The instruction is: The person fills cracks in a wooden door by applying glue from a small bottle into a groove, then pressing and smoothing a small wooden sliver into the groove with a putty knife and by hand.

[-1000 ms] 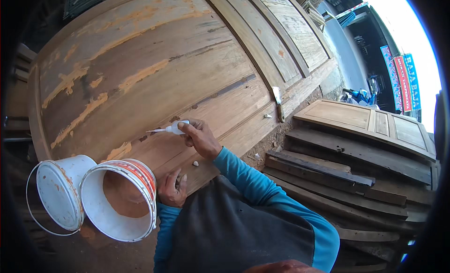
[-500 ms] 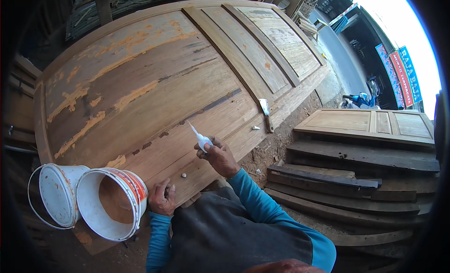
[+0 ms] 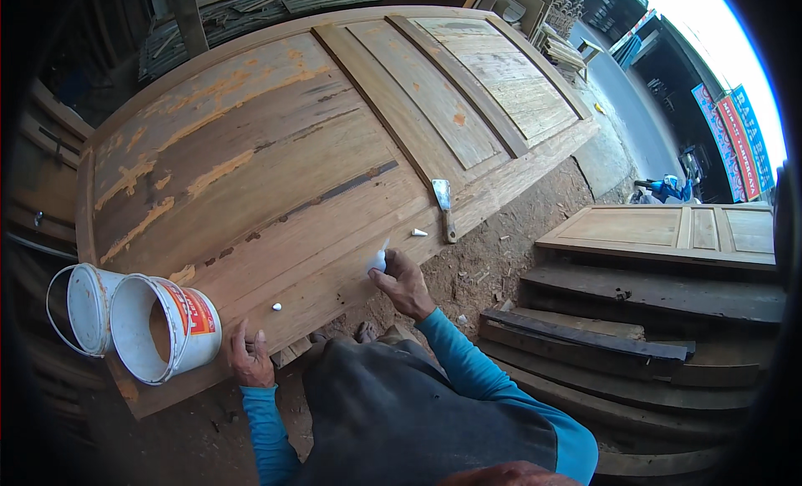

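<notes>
A large wooden door panel (image 3: 326, 164) lies flat before me, streaked with orange-brown filler. Above its near edge my right hand (image 3: 406, 287) is closed round a small white squeeze bottle (image 3: 378, 261) with a thin pointed nozzle tilted upward. My left hand (image 3: 251, 359) rests at the door's near edge with its fingers apart, holding nothing. Just beyond it lies a small white cap (image 3: 276, 307). A white cone-shaped cap (image 3: 419, 232) is on the wood past the right hand, near a putty knife (image 3: 444, 209) with a wooden handle.
At the left stand a white bucket (image 3: 200, 331) with brown filler inside and a second, lidded bucket (image 3: 88, 306). To the right, stacked boards (image 3: 618, 298) and another wooden door (image 3: 643, 227) lie low. Sandy ground (image 3: 510, 227) and a parked motorbike (image 3: 668, 185) are beyond.
The view has shifted, so the buckets sit farther left. My right hand has brought the bottle back from the dark seam toward the door's near edge. The left hand's fingers have spread.
</notes>
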The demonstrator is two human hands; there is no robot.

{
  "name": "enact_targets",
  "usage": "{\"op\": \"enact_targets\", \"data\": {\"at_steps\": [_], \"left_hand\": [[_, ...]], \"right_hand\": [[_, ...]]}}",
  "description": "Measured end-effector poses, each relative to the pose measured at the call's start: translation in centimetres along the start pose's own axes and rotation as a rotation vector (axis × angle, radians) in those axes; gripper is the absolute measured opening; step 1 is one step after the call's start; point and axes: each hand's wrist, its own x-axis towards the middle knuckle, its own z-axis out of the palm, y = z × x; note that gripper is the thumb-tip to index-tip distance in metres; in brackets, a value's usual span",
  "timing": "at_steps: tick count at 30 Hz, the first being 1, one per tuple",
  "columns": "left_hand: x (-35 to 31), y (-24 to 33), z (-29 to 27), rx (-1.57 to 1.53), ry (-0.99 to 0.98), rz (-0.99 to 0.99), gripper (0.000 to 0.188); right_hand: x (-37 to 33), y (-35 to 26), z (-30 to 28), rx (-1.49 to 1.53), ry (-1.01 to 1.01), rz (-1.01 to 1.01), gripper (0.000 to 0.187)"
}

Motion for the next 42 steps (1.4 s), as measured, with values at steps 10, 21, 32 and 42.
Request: {"op": "enact_targets", "data": {"at_steps": [10,21,32,42], "left_hand": [[-4.7,5.0,-0.5,0.018,0.206,-0.180,0.036],[-4.3,-2.8,-9.9,-0.059,0.850,-0.383,0.044],[9.7,-11.7,-24.6,-0.371,0.853,-0.473,0.092],[15.4,-16.6,-24.9,-0.425,0.755,-0.525,0.088]], "right_hand": [[0.2,1.7,-1.8,-0.502,0.115,-0.128,0.026],[0.2,4.1,-1.3,-0.584,0.166,-0.243,0.026],[-0.2,4.3,0.8,-0.654,0.444,-0.343,0.016],[-2.5,3.4,2.3,-0.717,0.500,-0.104,0.021]]}}
